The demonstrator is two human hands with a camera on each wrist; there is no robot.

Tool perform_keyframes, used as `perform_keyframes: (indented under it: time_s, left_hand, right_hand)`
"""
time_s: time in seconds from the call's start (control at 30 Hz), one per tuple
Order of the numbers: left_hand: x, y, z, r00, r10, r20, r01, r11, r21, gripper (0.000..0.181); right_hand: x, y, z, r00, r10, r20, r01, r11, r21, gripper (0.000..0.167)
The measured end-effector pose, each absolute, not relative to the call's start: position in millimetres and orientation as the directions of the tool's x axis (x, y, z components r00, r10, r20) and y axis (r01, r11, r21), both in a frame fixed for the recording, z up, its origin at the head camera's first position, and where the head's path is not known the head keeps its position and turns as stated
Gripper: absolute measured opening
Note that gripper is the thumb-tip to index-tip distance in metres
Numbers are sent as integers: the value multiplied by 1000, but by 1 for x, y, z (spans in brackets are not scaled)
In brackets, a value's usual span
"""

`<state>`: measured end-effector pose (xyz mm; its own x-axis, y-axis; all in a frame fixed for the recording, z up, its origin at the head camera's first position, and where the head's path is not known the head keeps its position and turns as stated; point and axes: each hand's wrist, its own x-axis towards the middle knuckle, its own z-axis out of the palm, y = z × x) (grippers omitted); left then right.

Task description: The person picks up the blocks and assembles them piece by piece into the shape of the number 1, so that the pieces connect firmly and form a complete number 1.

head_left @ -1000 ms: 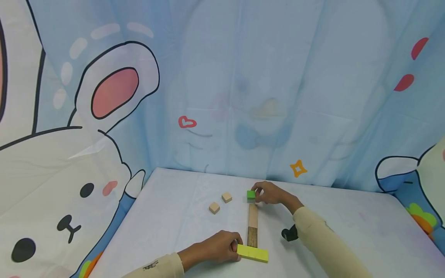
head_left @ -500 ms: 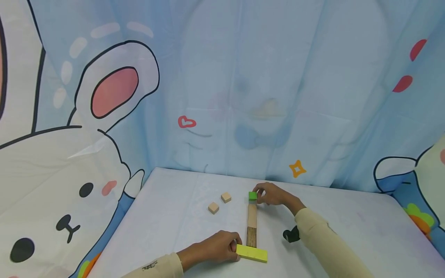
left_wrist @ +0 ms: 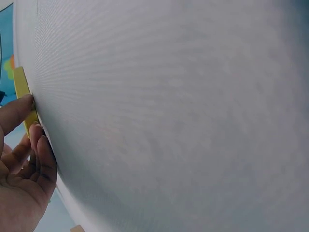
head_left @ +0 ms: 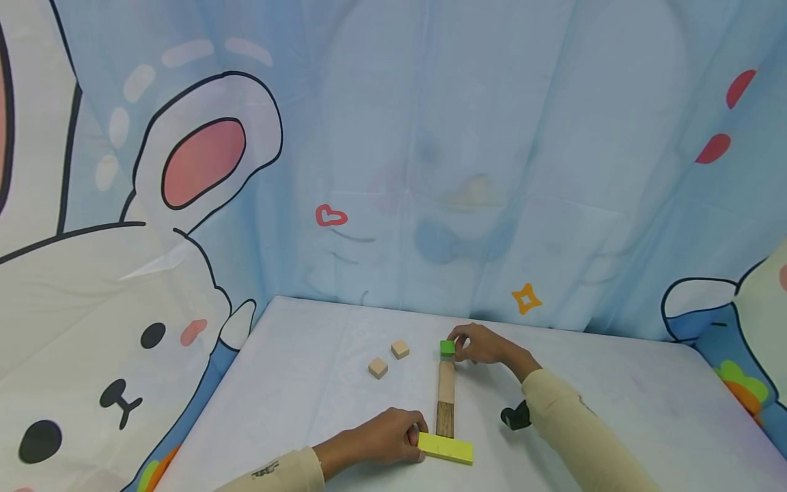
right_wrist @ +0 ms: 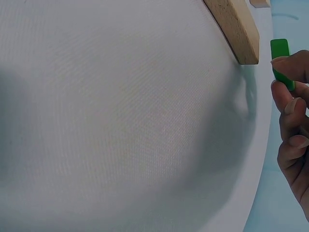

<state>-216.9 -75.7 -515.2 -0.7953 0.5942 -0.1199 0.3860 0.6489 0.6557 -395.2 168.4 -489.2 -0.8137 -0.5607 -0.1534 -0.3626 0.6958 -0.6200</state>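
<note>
My left hand (head_left: 393, 436) pinches the left end of a yellow block (head_left: 447, 448), which lies crosswise at the near end of a row of wooden blocks. In the left wrist view, thumb and fingers hold the yellow block (left_wrist: 21, 83) low against the table. The row has a dark-grained block (head_left: 445, 419) nearest the yellow one and a pale wooden block (head_left: 446, 383) beyond it. At the far end, my right hand (head_left: 481, 344) pinches a small green block (head_left: 447, 348). In the right wrist view, a gap separates the green block (right_wrist: 280, 48) from the pale block (right_wrist: 236, 31).
Two small wooden cubes, one nearer (head_left: 378, 367) and one farther (head_left: 400, 349), lie left of the row. A dark object (head_left: 515, 415) shows beside the right sleeve. A patterned curtain (head_left: 430, 171) hangs behind the white table (head_left: 307, 342).
My right hand has brought the green block slightly to the right, in line with the wooden row, and a little lower. The left hand and yellow block stay in place.
</note>
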Motion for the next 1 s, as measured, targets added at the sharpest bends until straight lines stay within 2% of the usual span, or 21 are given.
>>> perform_keyframes:
  time_s: [0.6,1.0]
  left_hand:
    - [-217,-77,-516,-794,597,-117,387,644,660,27]
    - [-217,-76,-513,-793,594,-137,363,641,677,27]
  right_hand:
    - [-393,171,-489,-828,-536,-167,-342,717,-607,33]
    - [-391,178,-485,-813,-559,-160,-361,700,-616,32]
